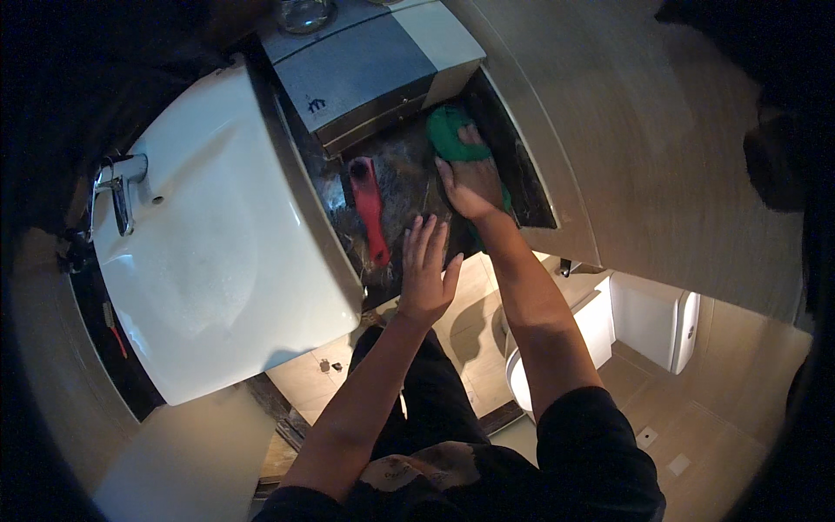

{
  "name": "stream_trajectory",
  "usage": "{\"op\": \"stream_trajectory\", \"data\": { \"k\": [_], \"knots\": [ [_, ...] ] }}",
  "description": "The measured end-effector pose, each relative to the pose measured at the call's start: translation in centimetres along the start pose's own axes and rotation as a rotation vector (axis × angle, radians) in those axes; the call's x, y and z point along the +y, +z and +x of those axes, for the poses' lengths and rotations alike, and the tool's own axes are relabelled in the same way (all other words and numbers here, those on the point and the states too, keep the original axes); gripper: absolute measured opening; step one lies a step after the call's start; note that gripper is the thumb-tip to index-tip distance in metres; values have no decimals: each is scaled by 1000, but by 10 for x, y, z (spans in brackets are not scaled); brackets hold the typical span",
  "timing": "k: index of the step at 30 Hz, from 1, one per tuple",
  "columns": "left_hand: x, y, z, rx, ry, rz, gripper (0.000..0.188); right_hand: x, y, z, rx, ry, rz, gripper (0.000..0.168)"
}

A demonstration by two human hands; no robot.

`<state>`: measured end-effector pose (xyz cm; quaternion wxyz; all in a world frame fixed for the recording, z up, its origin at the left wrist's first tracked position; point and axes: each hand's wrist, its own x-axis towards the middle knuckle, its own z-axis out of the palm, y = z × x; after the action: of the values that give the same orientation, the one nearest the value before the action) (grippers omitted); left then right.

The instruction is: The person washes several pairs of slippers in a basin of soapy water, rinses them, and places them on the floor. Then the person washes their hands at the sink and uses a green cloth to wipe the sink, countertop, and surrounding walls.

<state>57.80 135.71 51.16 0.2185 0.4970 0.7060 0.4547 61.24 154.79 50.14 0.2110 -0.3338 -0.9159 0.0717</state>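
My right hand (471, 179) presses a green cloth (456, 134) onto the dark stone counter (411, 176), beside the drawer unit; some of its fingers are hidden in the cloth's folds. More of the cloth hangs or lies under the wrist near the counter's front edge. My left hand (427, 271) is at the front edge of the counter, fingers spread and holding nothing; whether its fingertips touch the stone I cannot tell. Left of it, a red brush or comb-like tool (370, 209) lies on the counter, its exact kind unclear.
A white washbasin (215, 228) with a chrome tap (121, 186) fills the left. A small grey and white drawer unit (365, 65) stands at the counter's back, with a glass container (305, 16) on top. A red-handled brush (113, 329) lies behind the basin. A toilet (593, 326) stands lower right.
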Motion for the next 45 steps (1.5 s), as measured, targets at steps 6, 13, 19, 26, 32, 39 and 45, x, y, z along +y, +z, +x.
{"op": "stream_trajectory", "data": {
  "k": [6, 13, 19, 26, 32, 39, 45],
  "knots": [
    [27, -40, -40, 58, -42, 192, 59, -52, -24, -46, -35, 117, 10, 39],
    [14, -46, -65, 75, -193, 16, 67, -126, -2, -137, -125, 229, 112, 47],
    [4, -50, -56, -134, -143, 360, 65, -157, -4, -182, -104, 282, 317, 45],
    [14, -45, -53, -259, -131, 457, 68, -97, 22, -139, 459, 920, 542, 35],
    [6, -46, -44, -359, 120, 284, 55, -181, 66, -162, 559, 1045, 971, 32],
    [0, -44, -46, -407, 240, 465, 58, -158, 79, -143, 748, 1281, 1139, 38],
    [-8, -38, -49, -390, 341, 438, 59, -64, 52, -128, 855, 1194, 1104, 38]
  ]
}}
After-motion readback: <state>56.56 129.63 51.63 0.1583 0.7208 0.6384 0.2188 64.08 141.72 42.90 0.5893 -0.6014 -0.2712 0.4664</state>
